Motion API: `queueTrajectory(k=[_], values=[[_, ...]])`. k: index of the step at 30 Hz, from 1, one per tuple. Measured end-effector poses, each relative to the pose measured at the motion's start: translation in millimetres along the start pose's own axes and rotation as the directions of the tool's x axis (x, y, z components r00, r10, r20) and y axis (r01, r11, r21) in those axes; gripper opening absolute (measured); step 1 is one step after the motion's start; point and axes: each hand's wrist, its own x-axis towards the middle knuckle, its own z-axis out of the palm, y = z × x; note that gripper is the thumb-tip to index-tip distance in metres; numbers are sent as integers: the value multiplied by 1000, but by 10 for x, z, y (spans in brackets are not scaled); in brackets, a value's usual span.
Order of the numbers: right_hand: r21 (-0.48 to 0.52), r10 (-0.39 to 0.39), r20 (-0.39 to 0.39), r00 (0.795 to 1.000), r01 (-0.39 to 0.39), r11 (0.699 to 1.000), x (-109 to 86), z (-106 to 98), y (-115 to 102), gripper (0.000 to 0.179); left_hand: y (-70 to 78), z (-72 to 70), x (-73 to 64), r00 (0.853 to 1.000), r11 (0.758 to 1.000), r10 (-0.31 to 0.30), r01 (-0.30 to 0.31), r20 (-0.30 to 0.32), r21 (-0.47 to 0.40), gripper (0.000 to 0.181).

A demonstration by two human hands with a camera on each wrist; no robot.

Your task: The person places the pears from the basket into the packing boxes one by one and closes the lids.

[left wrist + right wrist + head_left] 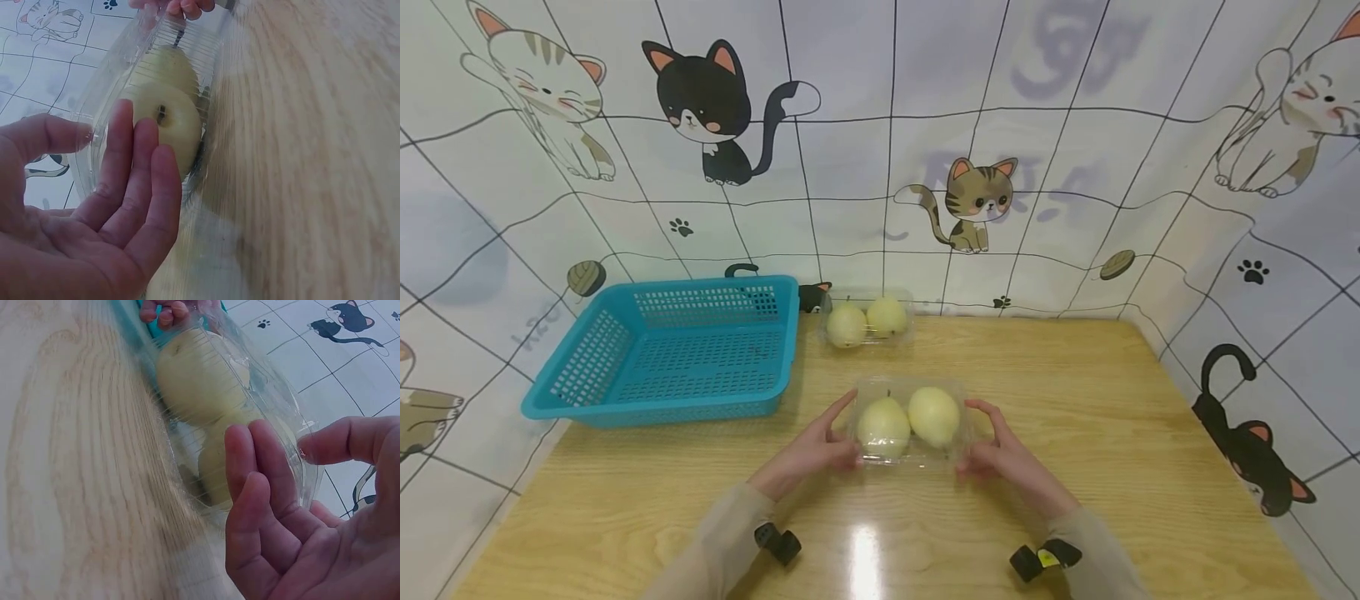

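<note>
A clear plastic box point(913, 458) with a lid lies in front of me at mid-table, holding two pale yellow pears point(883, 429) side by side. My left hand point(814, 450) grips its left end, and my right hand point(1007, 454) grips the right end. Up close in the left wrist view, the left thumb point(65, 134) presses the box's edge while the other fingers lie along its side. From the right wrist, the right thumb point(325, 442) likewise touches the edge, with fingers against the end wall. Whether the box is slightly raised I cannot tell.
A turquoise plastic basket point(662, 410) stands at the back left. Beside it, near the back wall, a second clear box holds two more pears point(847, 325). A cloth printed with cats point(865, 150) covers the walls around the wooden table point(1037, 375).
</note>
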Motion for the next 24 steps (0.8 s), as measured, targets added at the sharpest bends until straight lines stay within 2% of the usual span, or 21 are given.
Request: queueTrajectory(k=[10, 17, 24], values=[[-40, -6, -41, 999, 4, 999, 111, 13, -62, 78, 39, 19, 82, 1000, 1000, 2, -1, -28, 12, 90], [-69, 0, -44, 999, -3, 998, 125, 1, -62, 75, 54, 26, 121, 998, 1000, -22, 23, -53, 16, 90], [-79, 69, -75, 995, -75, 994, 112, -2, -89, 75, 31, 26, 134, 999, 1000, -10, 11, -53, 21, 89]])
